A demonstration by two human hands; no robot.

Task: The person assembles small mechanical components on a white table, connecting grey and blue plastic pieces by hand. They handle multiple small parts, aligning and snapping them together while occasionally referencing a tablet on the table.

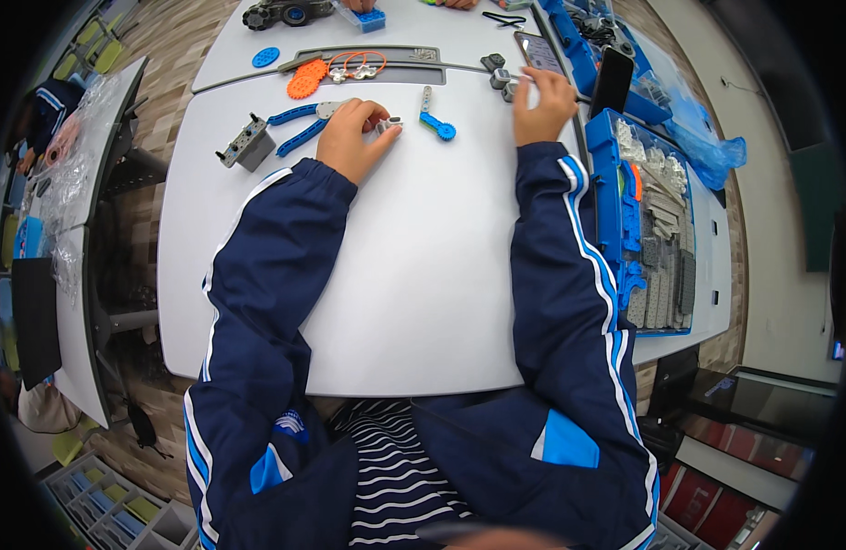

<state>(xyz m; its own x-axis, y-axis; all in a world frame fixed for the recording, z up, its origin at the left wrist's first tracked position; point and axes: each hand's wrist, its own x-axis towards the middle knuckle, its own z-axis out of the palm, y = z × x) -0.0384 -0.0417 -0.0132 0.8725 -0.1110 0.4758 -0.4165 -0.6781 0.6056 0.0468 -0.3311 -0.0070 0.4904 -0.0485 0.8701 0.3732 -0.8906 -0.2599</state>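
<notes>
My left hand (351, 142) is closed around a small light-grey building part (391, 126), its thumb and fingertips pinching it just above the table. Beside that hand lie blue-handled pliers (297, 140) and a dark-grey motor-like block (248, 143). To its right rests a blue gear (446, 132) joined to a short arm with a grey end. My right hand (546, 106) is at the table's right side with its fingers curled together; what they hold, if anything, is too small to name. Small grey connector pieces (501, 81) sit next to its fingertips.
Orange gears (306, 80), orange rings (363, 62) and a blue disc (266, 57) lie at the far left. A blue case (610, 197) of sorted grey parts stands right, near a black phone (612, 82). Across the table, another person's hand touches a blue box (371, 20).
</notes>
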